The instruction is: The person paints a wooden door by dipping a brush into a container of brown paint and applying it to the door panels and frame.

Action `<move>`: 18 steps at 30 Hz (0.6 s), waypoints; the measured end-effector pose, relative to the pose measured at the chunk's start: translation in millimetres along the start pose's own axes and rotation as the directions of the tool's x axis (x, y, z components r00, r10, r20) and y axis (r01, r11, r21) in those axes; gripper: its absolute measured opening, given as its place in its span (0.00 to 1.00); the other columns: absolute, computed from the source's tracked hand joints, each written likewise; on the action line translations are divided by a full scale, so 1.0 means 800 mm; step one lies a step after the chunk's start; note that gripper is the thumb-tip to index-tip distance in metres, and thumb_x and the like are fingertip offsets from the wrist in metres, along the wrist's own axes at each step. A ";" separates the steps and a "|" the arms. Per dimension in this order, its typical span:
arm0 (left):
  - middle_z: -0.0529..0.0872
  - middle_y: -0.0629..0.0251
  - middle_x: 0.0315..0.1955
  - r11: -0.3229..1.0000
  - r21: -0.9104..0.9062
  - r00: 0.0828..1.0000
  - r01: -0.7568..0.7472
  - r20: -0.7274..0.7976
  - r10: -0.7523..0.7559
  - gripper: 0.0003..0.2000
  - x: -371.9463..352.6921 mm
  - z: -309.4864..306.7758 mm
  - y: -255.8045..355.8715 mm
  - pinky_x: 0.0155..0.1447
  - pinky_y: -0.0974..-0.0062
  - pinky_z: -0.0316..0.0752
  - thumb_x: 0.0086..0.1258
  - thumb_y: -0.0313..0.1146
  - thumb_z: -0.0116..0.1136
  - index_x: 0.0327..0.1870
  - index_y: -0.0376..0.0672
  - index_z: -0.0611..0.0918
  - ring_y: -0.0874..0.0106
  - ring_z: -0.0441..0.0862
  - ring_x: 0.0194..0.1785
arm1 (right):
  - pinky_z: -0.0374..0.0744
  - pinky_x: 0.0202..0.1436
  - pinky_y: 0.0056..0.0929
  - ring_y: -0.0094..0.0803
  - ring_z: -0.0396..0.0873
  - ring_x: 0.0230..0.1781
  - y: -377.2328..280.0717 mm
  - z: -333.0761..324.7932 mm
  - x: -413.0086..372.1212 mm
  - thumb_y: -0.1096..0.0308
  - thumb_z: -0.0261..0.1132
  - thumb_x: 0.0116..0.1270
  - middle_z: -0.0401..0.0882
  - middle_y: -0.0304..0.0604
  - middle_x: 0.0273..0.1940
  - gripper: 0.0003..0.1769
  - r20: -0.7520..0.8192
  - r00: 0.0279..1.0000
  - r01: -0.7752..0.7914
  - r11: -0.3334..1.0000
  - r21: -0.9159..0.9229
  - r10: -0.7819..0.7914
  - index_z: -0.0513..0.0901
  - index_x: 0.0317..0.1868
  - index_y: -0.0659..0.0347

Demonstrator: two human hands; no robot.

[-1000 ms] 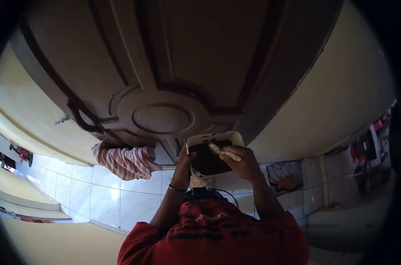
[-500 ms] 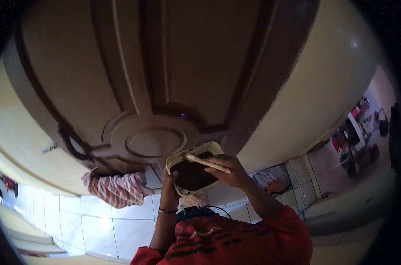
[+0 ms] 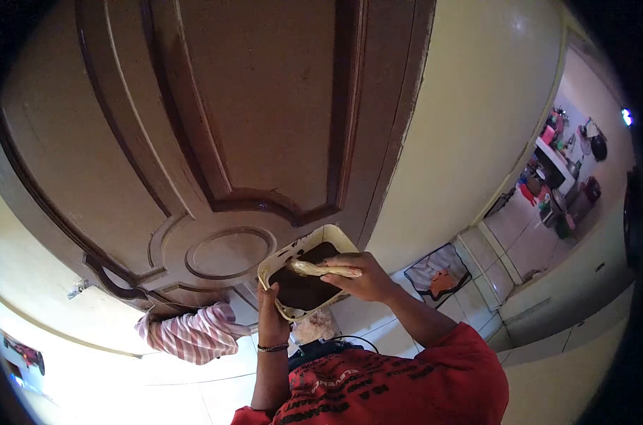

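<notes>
My left hand [image 3: 270,316] grips the near left side of a cream plastic tub [image 3: 334,237], thumb over the rim. Dark brown paint [image 3: 304,290] lies in the tub, with smears up its inner walls. Between the fingers and thumb of my right hand [image 3: 367,278] is a paintbrush [image 3: 313,268] with a pale handle. Its head points left, over the paint, and its bristles are hard to make out. Just beyond the tub stands a brown panelled door [image 3: 265,106], with a round moulding [image 3: 231,253] and glossy streaks along the panel edges.
A striped cloth [image 3: 197,334] hangs around the door handle area at left. On the tiled floor lies a patterned mat [image 3: 438,273] at right. Yellow wall [image 3: 463,120] flanks the door. Through an opening at far right, kitchen items [image 3: 559,191] crowd a counter and floor.
My view has turned, so the door has shifted left and the kitchen shows more. The paintbrush has moved slightly left and lies flatter over the paint. Both hands keep their hold.
</notes>
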State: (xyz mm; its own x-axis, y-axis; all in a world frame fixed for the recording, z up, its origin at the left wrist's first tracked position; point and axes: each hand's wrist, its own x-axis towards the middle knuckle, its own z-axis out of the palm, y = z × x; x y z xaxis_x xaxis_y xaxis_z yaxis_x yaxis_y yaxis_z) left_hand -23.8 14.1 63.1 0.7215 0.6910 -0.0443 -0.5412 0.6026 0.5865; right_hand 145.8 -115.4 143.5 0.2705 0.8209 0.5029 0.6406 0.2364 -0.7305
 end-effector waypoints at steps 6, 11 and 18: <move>0.76 0.58 0.60 0.999 -0.033 0.999 0.030 -0.024 -0.031 0.25 -0.005 -0.012 -0.009 0.66 0.64 0.73 0.72 0.33 0.55 0.68 0.42 0.65 0.64 0.76 0.64 | 0.82 0.44 0.28 0.29 0.86 0.40 0.004 0.000 -0.006 0.67 0.71 0.65 0.88 0.47 0.43 0.15 -0.014 0.997 -0.069 0.996 0.052 0.070 0.84 0.49 0.66; 0.78 0.57 0.60 0.998 0.054 0.998 -0.037 -0.042 0.040 0.25 -0.007 -0.005 -0.009 0.66 0.63 0.74 0.73 0.38 0.54 0.68 0.40 0.68 0.63 0.77 0.63 | 0.83 0.44 0.27 0.27 0.85 0.39 0.001 -0.009 0.005 0.70 0.73 0.63 0.88 0.48 0.42 0.15 0.034 0.999 0.024 0.998 -0.049 -0.022 0.83 0.47 0.70; 0.78 0.56 0.61 0.993 0.108 0.997 -0.055 -0.054 0.061 0.26 -0.003 -0.012 -0.003 0.64 0.62 0.76 0.72 0.42 0.55 0.67 0.39 0.69 0.61 0.78 0.62 | 0.83 0.45 0.23 0.25 0.85 0.42 0.029 -0.004 0.010 0.71 0.73 0.64 0.88 0.47 0.42 0.17 -0.028 0.998 -0.059 0.995 0.077 0.061 0.82 0.49 0.71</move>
State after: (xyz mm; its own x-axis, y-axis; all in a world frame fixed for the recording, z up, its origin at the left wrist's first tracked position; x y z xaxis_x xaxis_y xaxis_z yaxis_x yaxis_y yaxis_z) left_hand -28.7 14.6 54.3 0.6629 0.7469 -0.0520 -0.5300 0.5172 0.6720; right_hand 164.8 -104.9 131.8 0.3294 0.8190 0.4699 0.5663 0.2268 -0.7924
